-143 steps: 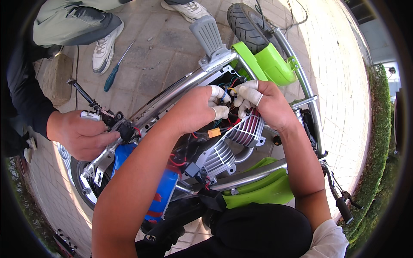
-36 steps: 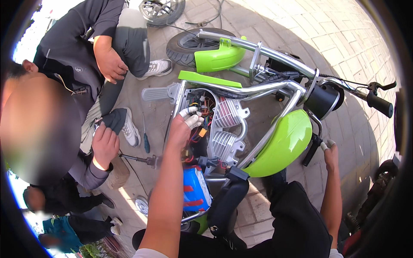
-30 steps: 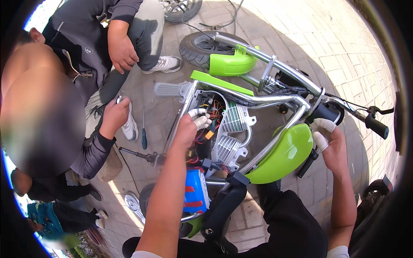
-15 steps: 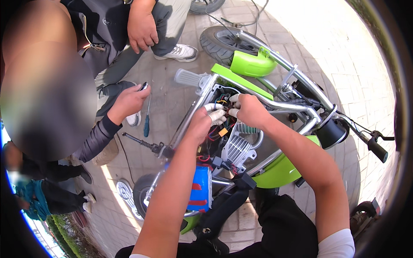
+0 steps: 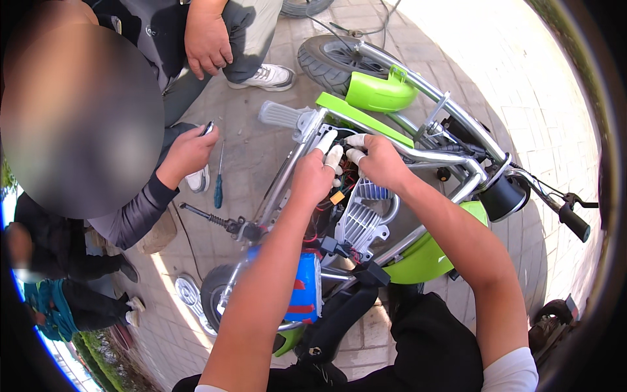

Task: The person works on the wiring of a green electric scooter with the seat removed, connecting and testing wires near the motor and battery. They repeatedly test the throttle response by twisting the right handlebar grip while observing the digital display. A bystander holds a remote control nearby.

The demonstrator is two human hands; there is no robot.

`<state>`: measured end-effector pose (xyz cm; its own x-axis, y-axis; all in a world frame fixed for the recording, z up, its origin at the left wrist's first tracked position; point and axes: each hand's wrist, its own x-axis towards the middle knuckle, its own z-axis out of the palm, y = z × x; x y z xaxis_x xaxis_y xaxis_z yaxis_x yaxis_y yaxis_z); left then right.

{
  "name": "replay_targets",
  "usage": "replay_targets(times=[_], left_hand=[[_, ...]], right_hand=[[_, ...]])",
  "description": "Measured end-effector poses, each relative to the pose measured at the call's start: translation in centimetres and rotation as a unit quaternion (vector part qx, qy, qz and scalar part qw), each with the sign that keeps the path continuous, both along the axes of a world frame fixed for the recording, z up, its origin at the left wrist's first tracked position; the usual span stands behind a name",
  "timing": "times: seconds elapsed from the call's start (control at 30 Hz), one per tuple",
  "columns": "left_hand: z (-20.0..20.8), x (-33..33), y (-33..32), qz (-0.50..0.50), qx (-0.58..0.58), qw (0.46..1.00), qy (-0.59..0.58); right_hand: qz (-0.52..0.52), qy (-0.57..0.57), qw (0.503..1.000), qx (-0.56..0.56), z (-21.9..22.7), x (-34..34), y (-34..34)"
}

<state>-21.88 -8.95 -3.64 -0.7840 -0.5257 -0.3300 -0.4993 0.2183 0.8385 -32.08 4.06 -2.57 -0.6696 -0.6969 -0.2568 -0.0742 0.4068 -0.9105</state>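
Observation:
A small motorbike with a silver tube frame (image 5: 269, 208) and bright green panels lies on its side before me. Both my hands reach into its open wiring bay, with white coverings on several fingertips. My left hand (image 5: 316, 171) is closed, pinching dark wires at the upper part of the bay. Opposite it, almost fingertip to fingertip, my right hand (image 5: 380, 161) also pinches wires. The fingers partly hide what is between them. A yellow connector (image 5: 337, 197) hangs just below the fingertips, beside the silver finned motor cover (image 5: 360, 222). Red and green wires show around it.
A blue battery pack (image 5: 304, 287) with red tape sits by my left forearm. A screwdriver (image 5: 219, 186) lies on the paving. At left, another person's hand (image 5: 189, 151) holds a small dark object. The handlebar grip (image 5: 575, 223) juts out at right; a wheel (image 5: 339, 62) lies far off.
My left hand has shifted slightly up, its fingers now pointing more upright into the wiring. My right hand stays nearly in place. The other person's head and hand have moved a little.

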Motion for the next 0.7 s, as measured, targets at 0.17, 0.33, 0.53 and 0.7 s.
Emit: replay_targets(times=[0.17,0.33,0.53,0.7], left_hand=[[-0.7,0.2,-0.4,0.019,0.101,0.994,0.035],[-1.0,0.7,-1.4,-0.011,0.135,0.990,0.032],[-1.3,1.0,-1.9,-0.082,0.097,0.992,0.005],[-1.3,1.0,-2.0,-0.116,0.118,0.986,0.004]], right_hand=[[0.022,0.035,0.999,0.017,0.4,0.4,0.4],[-0.003,-0.054,0.999,-0.001,-0.2,0.1,1.0],[0.023,0.041,0.999,0.009,-0.1,0.0,0.9],[0.038,0.055,0.998,-0.005,-0.6,0.0,1.0]])
